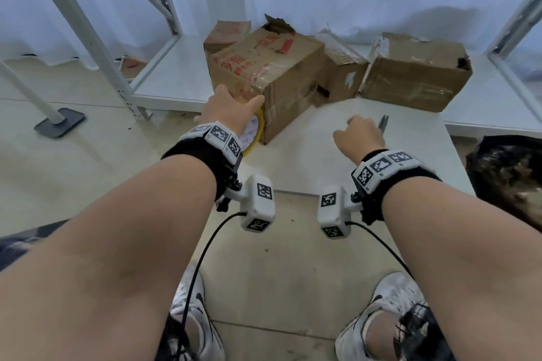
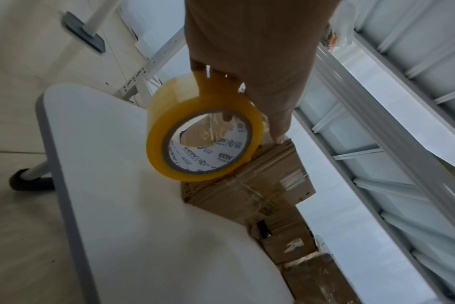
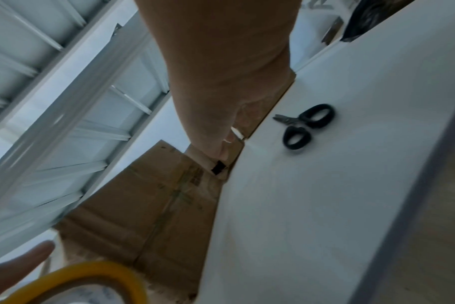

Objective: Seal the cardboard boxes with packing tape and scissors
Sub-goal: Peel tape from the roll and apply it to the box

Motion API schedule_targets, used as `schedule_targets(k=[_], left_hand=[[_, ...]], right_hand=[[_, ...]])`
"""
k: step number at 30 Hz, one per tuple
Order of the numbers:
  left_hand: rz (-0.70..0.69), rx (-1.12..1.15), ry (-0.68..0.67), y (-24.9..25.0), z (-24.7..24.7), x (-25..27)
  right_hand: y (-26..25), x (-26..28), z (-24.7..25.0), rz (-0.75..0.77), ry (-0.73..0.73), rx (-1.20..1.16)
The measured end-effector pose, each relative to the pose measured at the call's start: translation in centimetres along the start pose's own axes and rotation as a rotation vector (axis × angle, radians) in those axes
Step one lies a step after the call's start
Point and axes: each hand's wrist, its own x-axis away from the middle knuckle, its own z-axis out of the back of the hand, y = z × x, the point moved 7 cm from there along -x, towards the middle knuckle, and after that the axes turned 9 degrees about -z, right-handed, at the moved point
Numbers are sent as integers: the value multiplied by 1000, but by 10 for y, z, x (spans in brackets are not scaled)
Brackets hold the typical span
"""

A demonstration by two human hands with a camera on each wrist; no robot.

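Observation:
My left hand [image 1: 231, 108] grips a yellow roll of packing tape [image 2: 203, 135], fingers hooked through its core. The roll [image 1: 252, 133] hangs against the near left corner of a large cardboard box with red print [image 1: 264, 73], and my thumb touches that box's edge [image 2: 281, 142]. My right hand [image 1: 359, 135] hovers over the white table [image 1: 308, 161], fingers loosely curled and holding nothing. Black-handled scissors [image 3: 304, 125] lie flat on the table just right of that hand, apart from it. Only their tips [image 1: 383, 122] show in the head view.
Further worn cardboard boxes stand behind: a middle one [image 1: 340, 67], a right one [image 1: 416, 70] and a small one at the back [image 1: 225, 35]. White metal shelving [image 1: 164, 76] borders the table's far side. A dark bag [image 1: 504, 173] sits at the right edge.

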Motion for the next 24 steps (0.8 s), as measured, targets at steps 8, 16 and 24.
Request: schedule_targets(k=[8, 16, 24], left_hand=[[19, -269, 32, 11, -5, 15], [-30, -244, 83, 5, -3, 13], [-174, -2, -48, 4, 1, 9]], right_hand=[[46, 2, -24, -128, -119, 37], [60, -4, -23, -143, 31, 133], [45, 0, -21, -142, -33, -157]])
